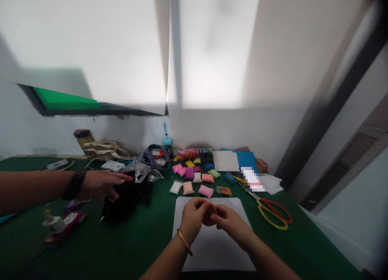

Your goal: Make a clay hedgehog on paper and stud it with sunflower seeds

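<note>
Our left hand [194, 212] and our right hand [228, 220] meet in front of us, the fingers of both pinched around a small brownish-orange lump [208, 218]. We hold it between the two sets of fingertips, partly covered by them, above the white paper [218, 251]. A yellow bangle [184, 242] circles our left wrist.

The paper lies flat on the green counter [100, 249]. Just beyond its far edge we see an orange packet [224, 190], a pink packet [206, 190], a peach packet [188, 187] and a white packet [176, 187], with more coloured ones behind them. To the right of the paper lie scissors [274, 214] with one red and one yellow handle loop. Farther back, a white board [225, 161] overlaps a blue sheet [247, 162].

To our left, another person's hand [101, 185], a dark band [74, 184] at its wrist, reaches over a black item [127, 199]; we cannot tell whether it touches it. Nearer us on that side sits a purple power strip [67, 228] with a white plug [55, 223] in it. Along the wall we find a navy bag [149, 155], a pale cloth bag [110, 150] and a dark-lidded bottle [82, 139].
</note>
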The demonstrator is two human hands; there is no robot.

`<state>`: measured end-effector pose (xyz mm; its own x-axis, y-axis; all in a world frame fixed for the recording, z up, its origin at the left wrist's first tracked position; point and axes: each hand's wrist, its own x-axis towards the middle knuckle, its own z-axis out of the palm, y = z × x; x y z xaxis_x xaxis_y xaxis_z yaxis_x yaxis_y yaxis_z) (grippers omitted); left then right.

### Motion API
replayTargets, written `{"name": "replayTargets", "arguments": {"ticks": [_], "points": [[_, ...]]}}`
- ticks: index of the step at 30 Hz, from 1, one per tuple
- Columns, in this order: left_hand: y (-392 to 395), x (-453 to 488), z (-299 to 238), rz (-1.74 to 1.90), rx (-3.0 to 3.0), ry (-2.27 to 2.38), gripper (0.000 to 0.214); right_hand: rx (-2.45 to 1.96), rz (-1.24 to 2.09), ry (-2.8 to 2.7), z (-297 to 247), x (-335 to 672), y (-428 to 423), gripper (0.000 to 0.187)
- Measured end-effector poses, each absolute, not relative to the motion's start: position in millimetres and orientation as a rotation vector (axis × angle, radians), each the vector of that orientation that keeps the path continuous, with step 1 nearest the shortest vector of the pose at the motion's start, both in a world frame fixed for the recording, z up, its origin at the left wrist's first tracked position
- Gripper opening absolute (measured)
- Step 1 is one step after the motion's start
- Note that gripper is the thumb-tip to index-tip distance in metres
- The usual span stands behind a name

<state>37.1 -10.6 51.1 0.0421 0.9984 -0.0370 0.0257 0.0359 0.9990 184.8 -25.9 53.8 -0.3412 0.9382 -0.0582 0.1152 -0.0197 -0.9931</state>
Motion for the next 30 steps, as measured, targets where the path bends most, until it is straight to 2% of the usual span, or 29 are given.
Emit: {"name": "replayTargets", "arguments": {"ticks": [4, 7, 10, 13, 17, 21, 23, 25, 28, 30], "points": [[-12, 31, 51, 1.207, 1.348, 1.179, 0.037, -1.237, 1.312, -1.592, 47, 186, -25, 0.024], [-16, 31, 53, 1.080, 1.441, 1.156, 0.028, -1.324, 1.226, -1.688, 41, 187, -23, 0.022], [-18, 33, 55, 1.014, 1.342, 1.175, 0.024, -1.271, 1.276, -1.672, 40, 188, -23, 0.025], [-17, 32, 53, 1.074, 1.293, 1.139, 0.028, -1.180, 1.349, -1.589, 41, 190, -22, 0.028], [-16, 29, 48, 1.067, 1.366, 1.071, 0.041, -1.291, 1.281, -1.646, 39, 193, -20, 0.027], [-15, 33, 47, 1.004, 1.412, 1.213, 0.021, -1.316, 1.249, -1.696, 38, 192, -22, 0.025], [-14, 34, 49, 1.027, 1.360, 1.252, 0.018, -1.252, 1.272, -1.664, 38, 191, -22, 0.026], [-14, 33, 51, 1.063, 1.337, 1.227, 0.023, -1.197, 1.324, -1.609, 39, 191, -21, 0.028], [-16, 30, 53, 1.043, 1.396, 1.141, 0.043, -1.232, 1.331, -1.595, 38, 191, -20, 0.027], [-18, 30, 54, 0.999, 1.462, 1.114, 0.043, -1.312, 1.271, -1.646, 37, 192, -19, 0.025]]}}
